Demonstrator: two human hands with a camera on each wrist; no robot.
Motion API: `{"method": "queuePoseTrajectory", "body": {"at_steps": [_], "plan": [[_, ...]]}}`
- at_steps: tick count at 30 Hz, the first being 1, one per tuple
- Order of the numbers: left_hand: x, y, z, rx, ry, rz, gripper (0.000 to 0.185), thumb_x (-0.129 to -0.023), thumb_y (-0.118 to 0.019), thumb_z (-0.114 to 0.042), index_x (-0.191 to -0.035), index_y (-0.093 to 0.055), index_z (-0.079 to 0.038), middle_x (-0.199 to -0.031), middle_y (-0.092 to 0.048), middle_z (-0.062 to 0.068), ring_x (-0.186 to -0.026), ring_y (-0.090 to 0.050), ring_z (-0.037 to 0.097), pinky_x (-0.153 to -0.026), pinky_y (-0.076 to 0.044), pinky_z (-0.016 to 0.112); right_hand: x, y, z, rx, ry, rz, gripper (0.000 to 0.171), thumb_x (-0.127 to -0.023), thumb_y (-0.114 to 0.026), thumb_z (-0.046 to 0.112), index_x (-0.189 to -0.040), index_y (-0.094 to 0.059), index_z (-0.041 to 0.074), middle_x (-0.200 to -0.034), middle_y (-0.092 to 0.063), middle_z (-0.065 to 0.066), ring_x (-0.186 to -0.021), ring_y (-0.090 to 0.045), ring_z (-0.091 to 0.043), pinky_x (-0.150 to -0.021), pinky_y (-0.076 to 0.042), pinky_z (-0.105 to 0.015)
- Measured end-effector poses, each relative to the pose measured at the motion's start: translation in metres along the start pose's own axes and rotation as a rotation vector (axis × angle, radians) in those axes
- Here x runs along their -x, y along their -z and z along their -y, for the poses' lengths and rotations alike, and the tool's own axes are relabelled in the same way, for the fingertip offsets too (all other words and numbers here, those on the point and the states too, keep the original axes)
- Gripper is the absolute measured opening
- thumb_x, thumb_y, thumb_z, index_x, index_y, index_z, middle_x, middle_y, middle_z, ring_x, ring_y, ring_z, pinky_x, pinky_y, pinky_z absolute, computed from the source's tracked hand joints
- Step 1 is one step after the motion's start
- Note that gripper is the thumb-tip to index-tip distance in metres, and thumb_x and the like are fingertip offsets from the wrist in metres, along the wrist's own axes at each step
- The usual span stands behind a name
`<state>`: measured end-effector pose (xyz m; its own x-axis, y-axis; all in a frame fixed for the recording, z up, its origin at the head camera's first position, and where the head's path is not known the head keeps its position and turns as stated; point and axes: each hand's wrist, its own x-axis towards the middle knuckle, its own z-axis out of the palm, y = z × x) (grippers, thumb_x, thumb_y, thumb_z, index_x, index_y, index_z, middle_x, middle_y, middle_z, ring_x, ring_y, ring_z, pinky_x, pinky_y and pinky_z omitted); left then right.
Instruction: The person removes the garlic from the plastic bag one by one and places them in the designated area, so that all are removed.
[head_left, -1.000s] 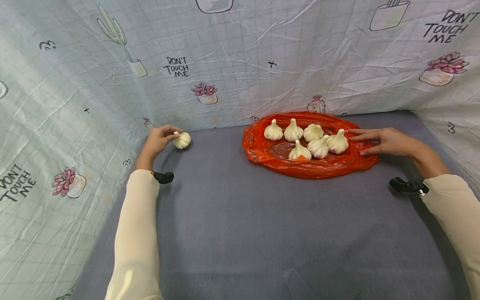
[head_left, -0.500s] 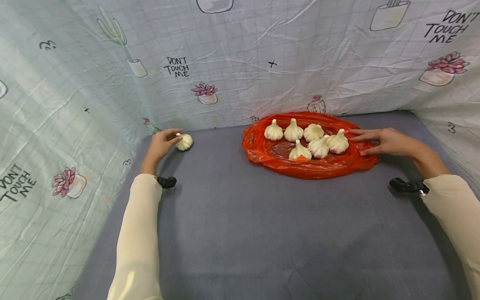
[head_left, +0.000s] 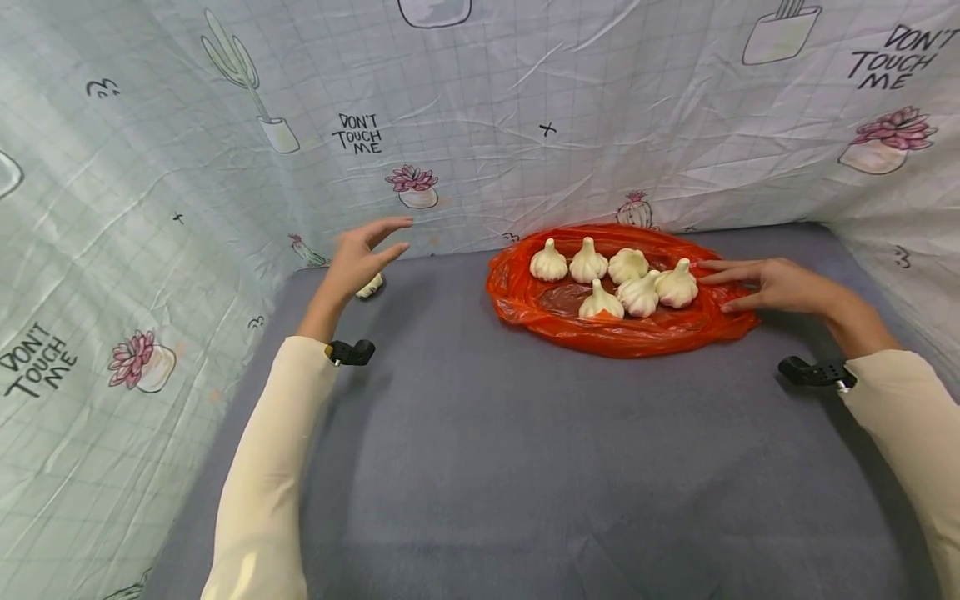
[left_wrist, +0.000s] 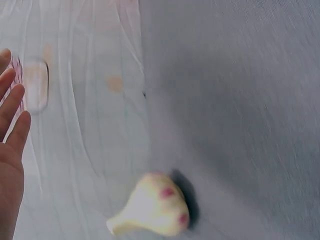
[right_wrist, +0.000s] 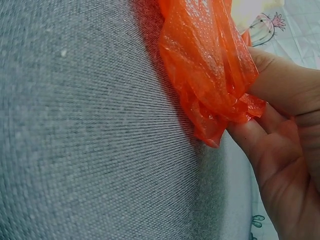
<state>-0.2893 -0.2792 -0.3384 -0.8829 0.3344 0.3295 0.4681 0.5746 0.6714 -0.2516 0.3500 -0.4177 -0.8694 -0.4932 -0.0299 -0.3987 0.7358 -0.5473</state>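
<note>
The left hand has let go and lifted, fingers spread and holding nothing; the lone white garlic bulb now lies on the grey felt tabletop by the printed cloth wall; the right hand, fingers straight, presses the crinkled orange plastic bag, where six garlic bulbs remain.

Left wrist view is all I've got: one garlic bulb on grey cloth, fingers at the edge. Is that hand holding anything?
Observer: No. In the head view the left hand is lifted above the bulb, fingers spread, holding nothing.
Operator: Any more garlic around?
Observer: Six more bulbs lie on an orange bag to the right.
Operator: And the other hand?
Observer: The right hand rests flat on the bag's right edge; the right wrist view shows its fingers against the plastic.
</note>
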Motion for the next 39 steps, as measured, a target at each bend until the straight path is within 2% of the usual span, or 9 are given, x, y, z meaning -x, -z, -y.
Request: {"method": "queuePoseTrajectory", "body": {"at_steps": [3, 8, 10, 14, 16, 21, 27, 33, 39], "plan": [[-0.002, -0.007, -0.018, 0.007, -0.062, 0.024, 0.036, -0.097, -0.069, -0.008, -0.133, -0.067, -0.009, -0.142, -0.062, 0.008, -0.136, -0.053, 0.021, -0.114, -0.039, 0.035, -0.001, -0.001, -0.001, -0.001, 0.007, -0.004, 0.053, -0.083, -0.085, 0.021, -0.133, -0.069, 0.012, -0.152, -0.049, -0.016, -0.14, -0.037, -0.013, -0.089, -0.021, 0.003], [0.004, -0.013, -0.051, 0.031, -0.12, 0.054, 0.034, -0.096, -0.067, 0.002, -0.13, -0.065, 0.004, -0.138, -0.061, 0.022, -0.133, -0.055, 0.032, -0.114, -0.04, 0.042, -0.003, -0.001, -0.001, -0.028, -0.012, 0.017, 0.054, -0.085, -0.084, 0.021, -0.136, -0.067, 0.012, -0.155, -0.045, -0.018, -0.142, -0.037, -0.033, -0.09, -0.022, 0.001], [0.004, -0.015, -0.054, 0.04, -0.12, 0.062, 0.033, -0.096, -0.067, 0.002, -0.129, -0.066, 0.004, -0.137, -0.062, 0.022, -0.132, -0.055, 0.032, -0.114, -0.041, 0.04, -0.003, -0.001, 0.0, -0.032, -0.025, 0.023, 0.055, -0.085, -0.084, 0.021, -0.137, -0.066, 0.012, -0.156, -0.043, -0.018, -0.14, -0.037, -0.042, -0.091, -0.024, -0.003], [0.005, -0.02, -0.058, 0.048, -0.104, 0.082, 0.034, -0.096, -0.067, 0.001, -0.13, -0.066, 0.002, -0.138, -0.062, 0.019, -0.132, -0.056, 0.031, -0.114, -0.04, 0.039, -0.001, -0.001, 0.001, -0.031, -0.043, 0.023, 0.057, -0.085, -0.084, 0.022, -0.137, -0.066, 0.012, -0.157, -0.042, -0.019, -0.14, -0.037, -0.044, -0.091, -0.027, -0.008], [0.006, -0.022, -0.061, 0.049, -0.102, 0.086, 0.034, -0.096, -0.067, 0.001, -0.13, -0.066, 0.002, -0.138, -0.062, 0.018, -0.132, -0.056, 0.03, -0.114, -0.04, 0.038, -0.001, -0.001, 0.001, -0.032, -0.039, 0.022, 0.057, -0.085, -0.084, 0.022, -0.137, -0.066, 0.012, -0.156, -0.042, -0.019, -0.139, -0.037, -0.044, -0.089, -0.026, -0.006], [0.008, -0.031, -0.066, 0.065, -0.144, 0.089, 0.034, -0.095, -0.068, 0.002, -0.129, -0.067, 0.002, -0.137, -0.063, 0.019, -0.13, -0.057, 0.03, -0.113, -0.041, 0.037, 0.001, -0.002, 0.0, -0.029, -0.018, 0.013, 0.055, -0.085, -0.084, 0.021, -0.136, -0.067, 0.012, -0.155, -0.044, -0.019, -0.138, -0.038, -0.044, -0.088, -0.021, 0.001], [0.009, -0.047, -0.074, 0.086, -0.194, 0.112, 0.033, -0.095, -0.069, 0.003, -0.127, -0.068, 0.002, -0.134, -0.064, 0.019, -0.13, -0.058, 0.031, -0.112, -0.042, 0.039, 0.001, -0.002, -0.001, -0.028, -0.004, 0.003, 0.053, -0.085, -0.083, 0.02, -0.136, -0.067, 0.012, -0.154, -0.047, -0.017, -0.141, -0.038, -0.033, -0.09, -0.022, 0.002], [0.012, -0.062, -0.087, 0.056, -0.225, 0.14, 0.033, -0.094, -0.07, 0.001, -0.127, -0.069, -0.001, -0.134, -0.065, 0.017, -0.129, -0.058, 0.03, -0.111, -0.043, 0.042, 0.002, -0.003, -0.001, -0.046, 0.003, 0.002, 0.055, -0.086, -0.083, 0.019, -0.137, -0.066, 0.013, -0.153, -0.048, -0.016, -0.141, -0.034, -0.009, -0.09, -0.023, 0.002], [0.011, -0.072, -0.097, 0.057, -0.261, 0.14, 0.032, -0.094, -0.071, -0.001, -0.127, -0.069, 0.002, -0.131, -0.067, 0.018, -0.128, -0.059, 0.029, -0.111, -0.044, 0.037, 0.003, -0.004, -0.003, -0.039, 0.029, -0.023, 0.053, -0.085, -0.084, 0.018, -0.135, -0.068, 0.012, -0.153, -0.049, -0.015, -0.133, -0.033, 0.009, -0.09, -0.024, 0.002]]}}
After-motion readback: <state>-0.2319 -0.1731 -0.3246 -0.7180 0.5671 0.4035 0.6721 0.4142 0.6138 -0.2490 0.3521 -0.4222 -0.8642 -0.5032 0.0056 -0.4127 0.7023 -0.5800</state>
